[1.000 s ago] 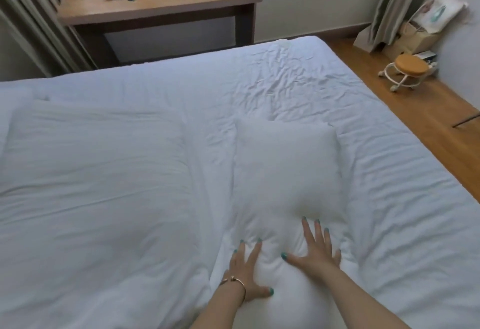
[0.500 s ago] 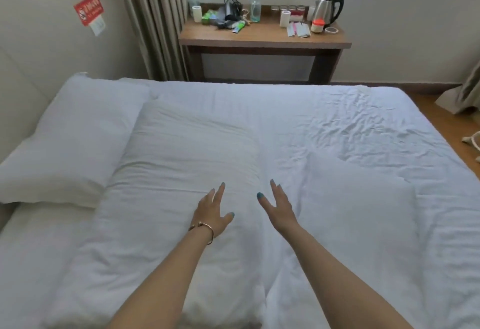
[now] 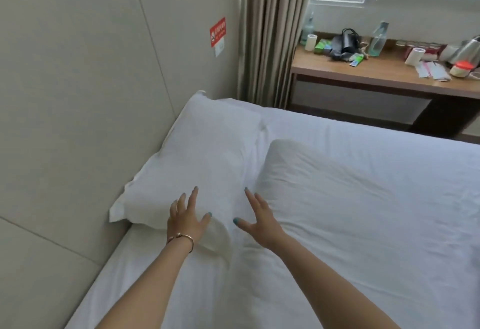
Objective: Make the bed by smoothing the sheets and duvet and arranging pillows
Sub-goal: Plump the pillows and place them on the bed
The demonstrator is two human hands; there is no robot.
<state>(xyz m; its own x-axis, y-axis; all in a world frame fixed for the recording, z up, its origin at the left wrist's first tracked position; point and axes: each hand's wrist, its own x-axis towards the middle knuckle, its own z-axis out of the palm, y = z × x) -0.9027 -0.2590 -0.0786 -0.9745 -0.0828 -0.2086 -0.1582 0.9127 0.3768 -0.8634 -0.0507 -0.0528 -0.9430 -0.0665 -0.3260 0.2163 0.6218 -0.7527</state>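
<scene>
A white pillow (image 3: 202, 162) lies along the padded headboard at the left of the bed. My left hand (image 3: 185, 218), with a thin bracelet at the wrist, reaches its spread, straight fingers over the pillow's near end. My right hand (image 3: 259, 221) is spread open just right of it, over the gap between that pillow and a second white pillow (image 3: 337, 186) lying further right. The white sheet (image 3: 233, 289) covers the bed and is creased near my wrists. Neither hand grips anything.
The beige padded headboard (image 3: 78, 121) runs along the left. A beige curtain (image 3: 272, 30) hangs behind the bed. A wooden desk (image 3: 376, 79) beyond the bed's far side carries bottles, cups and a kettle under a window.
My view has swung left toward the headboard. Both hands left the right pillow, passed the middle one, and now reach the pillow by the headboard, fingers still straight.
</scene>
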